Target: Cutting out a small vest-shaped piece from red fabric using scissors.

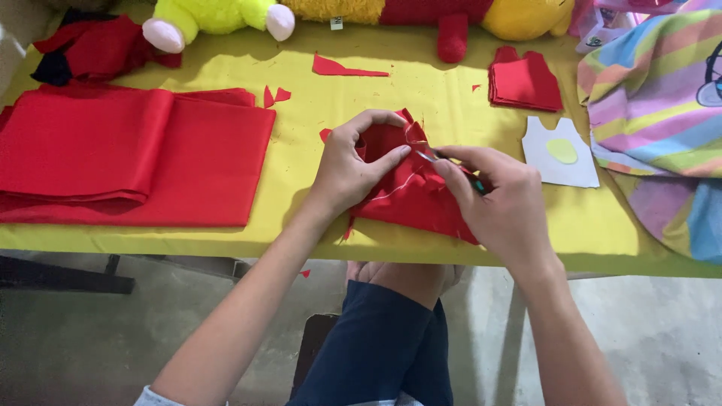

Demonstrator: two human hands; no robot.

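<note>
There is only one view, taken from the person's head and tilted steeply down and forward. It sits close above the yellow desk (pixel 316 113), whose near edge runs across the middle of the picture. The far edge lies at the top, and the concrete floor (pixel 90 338) fills the bottom.

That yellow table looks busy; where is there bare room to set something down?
The widest bare patch of the yellow table lies between the folded red cloth and the small red stack, above the hands. A narrower strip runs along the near edge under the white card. It is crowded where the left hand and right hand work the red piece.
</note>
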